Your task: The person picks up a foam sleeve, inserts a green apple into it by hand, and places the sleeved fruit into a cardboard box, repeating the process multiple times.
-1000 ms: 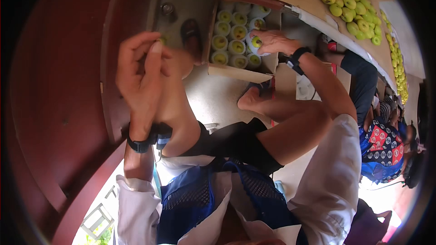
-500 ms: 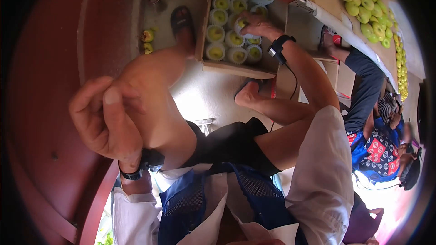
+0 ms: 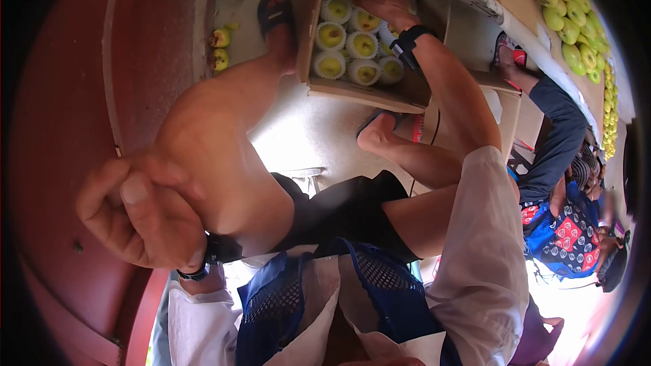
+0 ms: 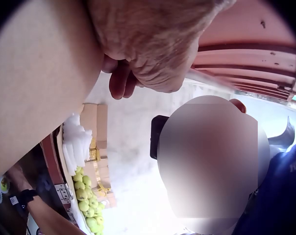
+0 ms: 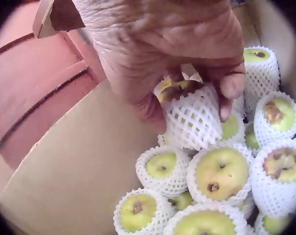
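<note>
In the right wrist view, my right hand (image 5: 172,44) grips a green apple in a white foam net (image 5: 193,120) by its upper part, fingers and thumb around it. It is above other netted apples (image 5: 221,171) in a cardboard box (image 5: 89,161), several with brown spots. The head view has the right hand (image 3: 390,3) at the far part of that box, covering most of the held apple. My left hand (image 3: 142,213) hangs loosely curled beside the bent left knee (image 3: 203,122), holding nothing.
A pile of bare green apples (image 3: 573,17) lies on the cardboard-covered table at the right. Two damaged fruits (image 3: 220,47) are on the floor by the red panel (image 3: 61,129). Another person's leg (image 3: 556,129) shows at the right; a metal stool (image 3: 305,175) stands beneath my legs.
My right hand has moved from the box's right side to its far part with the netted apple. The left hand has shifted left and lower in the head view.
</note>
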A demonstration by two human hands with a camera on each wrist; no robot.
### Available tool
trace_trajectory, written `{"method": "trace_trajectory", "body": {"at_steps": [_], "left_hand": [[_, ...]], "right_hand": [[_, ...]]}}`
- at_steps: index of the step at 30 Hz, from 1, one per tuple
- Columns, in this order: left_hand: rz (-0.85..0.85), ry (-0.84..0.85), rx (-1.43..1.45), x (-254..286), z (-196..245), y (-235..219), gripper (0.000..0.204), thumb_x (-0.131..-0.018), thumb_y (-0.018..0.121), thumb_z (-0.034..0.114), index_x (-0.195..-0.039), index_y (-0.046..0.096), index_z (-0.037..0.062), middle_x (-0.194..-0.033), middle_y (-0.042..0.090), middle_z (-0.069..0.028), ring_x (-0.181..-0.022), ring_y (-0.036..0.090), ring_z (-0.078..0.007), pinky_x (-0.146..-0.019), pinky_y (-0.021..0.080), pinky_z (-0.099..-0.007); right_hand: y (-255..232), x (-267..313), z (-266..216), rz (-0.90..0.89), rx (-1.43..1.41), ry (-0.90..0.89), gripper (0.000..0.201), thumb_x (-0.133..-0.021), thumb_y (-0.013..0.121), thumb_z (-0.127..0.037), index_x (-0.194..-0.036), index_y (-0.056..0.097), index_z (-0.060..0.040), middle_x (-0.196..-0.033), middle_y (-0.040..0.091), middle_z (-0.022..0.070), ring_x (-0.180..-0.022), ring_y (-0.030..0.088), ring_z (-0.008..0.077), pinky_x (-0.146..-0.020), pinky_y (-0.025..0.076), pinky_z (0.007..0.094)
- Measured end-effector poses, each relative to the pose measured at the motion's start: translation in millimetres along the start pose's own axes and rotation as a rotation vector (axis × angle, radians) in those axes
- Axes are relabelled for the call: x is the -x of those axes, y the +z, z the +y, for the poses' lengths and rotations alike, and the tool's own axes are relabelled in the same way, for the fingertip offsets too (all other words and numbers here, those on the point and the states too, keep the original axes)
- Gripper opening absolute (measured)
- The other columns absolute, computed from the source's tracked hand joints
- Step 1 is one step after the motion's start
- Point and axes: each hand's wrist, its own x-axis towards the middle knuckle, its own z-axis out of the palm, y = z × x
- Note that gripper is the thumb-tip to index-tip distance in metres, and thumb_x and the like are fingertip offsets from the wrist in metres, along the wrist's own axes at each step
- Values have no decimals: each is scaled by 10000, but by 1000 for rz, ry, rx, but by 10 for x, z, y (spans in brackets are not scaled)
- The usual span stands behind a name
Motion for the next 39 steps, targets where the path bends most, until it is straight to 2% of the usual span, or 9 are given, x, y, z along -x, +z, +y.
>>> {"method": "trace_trajectory", "body": {"at_steps": [5, 7, 18, 25, 29, 30, 33, 37, 39], "left_hand": [[-20, 28, 3, -15, -53, -66, 241, -1025, 451, 86, -1227, 539, -11, -780, 606, -153, -499, 473, -124, -498, 402, -234], [-9, 34, 11, -31, -58, -48, 237, -1020, 444, 83, -1215, 536, -16, -774, 595, -151, -500, 474, -129, -506, 409, -245], [-2, 58, 87, -83, -115, -61, 222, -1028, 431, 87, -1195, 541, -8, -749, 544, -136, -487, 392, -140, -509, 357, -281], [-136, 123, 116, -130, -179, -104, 275, -1059, 395, 51, -1308, 467, -42, -798, 601, -169, -469, 507, -132, -455, 423, -232], [-63, 86, 90, -102, -142, -39, 240, -1039, 416, 57, -1240, 517, -24, -747, 559, -145, -465, 429, -126, -481, 360, -259], [-44, 71, 84, -102, -119, -10, 226, -1030, 421, 61, -1205, 542, -15, -729, 540, -136, -471, 393, -123, -494, 333, -273], [-72, 69, 29, -82, -105, -14, 214, -1029, 424, 65, -1190, 543, -10, -718, 560, -124, -488, 424, -123, -508, 355, -264], [45, -31, 2, -4, -64, 56, 182, -1023, 445, 59, -1162, 549, 4, -721, 587, -113, -513, 461, -120, -528, 372, -240], [35, -53, 7, -7, -42, 98, 168, -1020, 457, 53, -1154, 551, 14, -730, 596, -109, -517, 466, -113, -533, 373, -229]], "right_hand": [[234, -321, 18, -152, 73, 198, 632, -924, 688, -459, -1407, 508, -92, -1406, 551, 141, -1268, 518, 272, -1088, 444, 404], [372, -414, 122, -96, 389, 104, 548, -923, 676, -447, -1325, 545, -99, -1318, 585, 149, -1213, 545, 290, -1019, 469, 420], [551, -377, 198, 194, 79, 96, 373, -915, 681, -343, -1157, 610, -68, -1102, 630, 187, -1001, 600, 340, -845, 497, 430], [706, -381, 141, 404, 10, 80, 270, -910, 685, -277, -1050, 651, -48, -964, 659, 211, -865, 634, 372, -735, 515, 437], [789, -423, 166, 569, 112, -9, 514, -823, 784, -290, -1244, 606, -54, -1066, 655, 247, -1006, 648, 413, -833, 530, 473], [787, -411, 118, 468, 20, 217, 800, -792, 787, -443, -1424, 428, -108, -1349, 550, 212, -1177, 592, 407, -931, 517, 514], [780, -418, -34, 544, 117, 253, 840, -765, 821, -431, -1424, 420, -98, -1362, 531, 234, -1152, 609, 409, -886, 542, 509], [796, -469, 53, 432, 147, 243, 734, -829, 749, -381, -1416, 453, -54, -1465, 470, 249, -1146, 619, 429, -836, 570, 483], [652, -388, 21, 233, 144, 229, 638, -843, 713, -321, -1377, 511, -37, -1335, 579, 263, -1070, 675, 408, -810, 584, 483]]}}
